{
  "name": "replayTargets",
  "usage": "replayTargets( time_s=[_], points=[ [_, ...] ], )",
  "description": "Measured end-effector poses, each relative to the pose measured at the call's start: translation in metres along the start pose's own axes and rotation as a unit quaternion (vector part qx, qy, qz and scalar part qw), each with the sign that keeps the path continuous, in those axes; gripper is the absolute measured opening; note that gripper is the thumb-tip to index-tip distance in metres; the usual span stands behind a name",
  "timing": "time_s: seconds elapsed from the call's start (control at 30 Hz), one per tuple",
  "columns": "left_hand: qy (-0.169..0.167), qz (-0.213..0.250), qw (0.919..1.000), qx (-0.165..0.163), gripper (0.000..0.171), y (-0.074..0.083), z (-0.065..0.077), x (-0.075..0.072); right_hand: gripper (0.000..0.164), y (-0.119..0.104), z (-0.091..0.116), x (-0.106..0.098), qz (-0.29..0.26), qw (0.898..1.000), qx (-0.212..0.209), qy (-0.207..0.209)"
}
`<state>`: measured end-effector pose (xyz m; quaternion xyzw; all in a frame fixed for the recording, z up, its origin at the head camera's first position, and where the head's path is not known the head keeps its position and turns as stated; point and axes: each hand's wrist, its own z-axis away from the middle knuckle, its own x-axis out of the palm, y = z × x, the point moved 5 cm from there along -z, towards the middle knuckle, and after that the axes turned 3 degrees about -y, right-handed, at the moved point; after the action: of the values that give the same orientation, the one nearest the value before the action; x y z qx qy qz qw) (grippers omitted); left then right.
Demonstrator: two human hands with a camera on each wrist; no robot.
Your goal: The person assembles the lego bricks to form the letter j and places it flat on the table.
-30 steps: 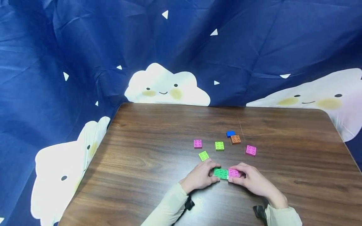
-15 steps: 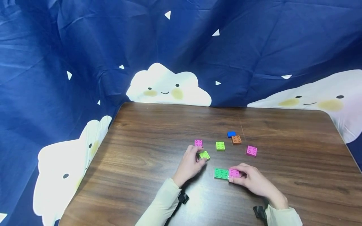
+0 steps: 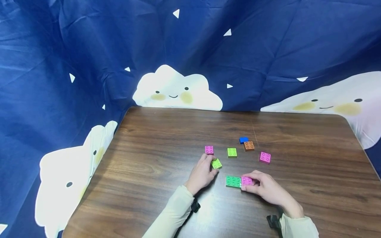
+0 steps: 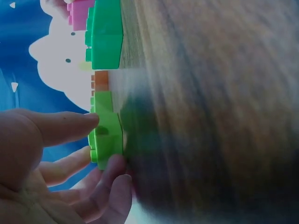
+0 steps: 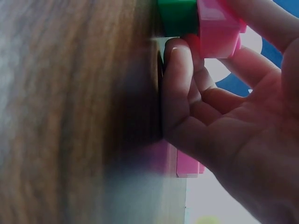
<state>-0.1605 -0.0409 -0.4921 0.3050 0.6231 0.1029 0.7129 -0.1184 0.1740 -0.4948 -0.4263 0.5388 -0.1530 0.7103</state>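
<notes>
1. My left hand [image 3: 200, 175] curls thumb and fingers round the nearer lime block [image 3: 217, 164].
2. My right hand [image 3: 268, 190] pinches a pink block [image 3: 246, 180] at the right end of the green block [image 3: 233, 181].
3. Green block's long axis: left to right. Lime block sits askew, left and far of it; left hand nearer.

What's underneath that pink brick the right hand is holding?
The green brick lies under part of the pink brick; the rest overhangs. Where they meet, the surface is covered, so any studs can't be seen.
</notes>
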Motion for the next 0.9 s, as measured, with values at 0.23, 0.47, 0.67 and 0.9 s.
replayTargets(
  time_s=[0.23,0.47,0.67,0.9],
  points=[
    [-0.009,-0.025,0.9996,0.013,0.034,0.003,-0.0005,-0.0003,0.036,0.0017,0.0003,0.0002,-0.002,1.0,0.002,0.002],
    [-0.007,-0.029,0.9994,0.018,0.034,0.0036,-0.0009,0.0,0.036,0.0017,0.0007,-0.0004,0.003,1.0,0.003,0.007],
    [-0.005,-0.028,0.9994,0.018,0.036,0.0041,-0.0016,0.0001,0.035,0.0005,0.0012,-0.0009,0.003,1.0,-0.003,0.014],
    [-0.01,-0.028,0.9993,0.023,0.035,0.0045,-0.0015,0.0003,0.039,0.0003,0.0017,-0.0012,0.008,1.0,0.013,0.007]
  ],
)
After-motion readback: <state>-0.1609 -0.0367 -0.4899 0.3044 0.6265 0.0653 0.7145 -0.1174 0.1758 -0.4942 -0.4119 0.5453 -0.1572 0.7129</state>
